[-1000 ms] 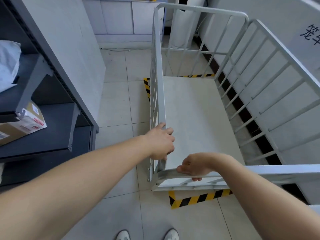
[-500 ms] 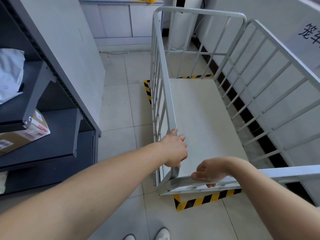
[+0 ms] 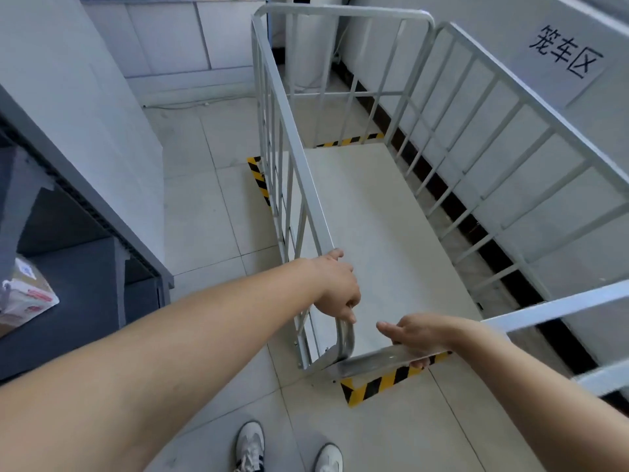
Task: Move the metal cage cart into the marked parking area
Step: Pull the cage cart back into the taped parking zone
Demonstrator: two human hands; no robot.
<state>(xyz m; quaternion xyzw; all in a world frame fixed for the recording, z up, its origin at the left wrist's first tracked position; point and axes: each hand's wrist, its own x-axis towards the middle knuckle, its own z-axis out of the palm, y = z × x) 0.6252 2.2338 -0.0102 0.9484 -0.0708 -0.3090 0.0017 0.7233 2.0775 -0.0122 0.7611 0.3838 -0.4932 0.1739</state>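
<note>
Your left hand is clenched over the near end of the top rail on the cart's left side, just above the rounded corner. Your right hand lies on the near rail with the fingers only loosely curled under it, thumb stretched out, so it steers more than it grips.

The cart itself looks nearly parked. Its pale floor sits inside the yellow-and-black tape on the tiles: one strip shows just outside the near edge, another at the left edge, a third past the far edge. Its right side runs close along the wall, under the paper sign.

What is left, I judge, is small: square the cart to the tape, check that the near corner clears the strip, then let go. The wheels are hidden, so I cannot tell whether they stand inside the lines.
</note>
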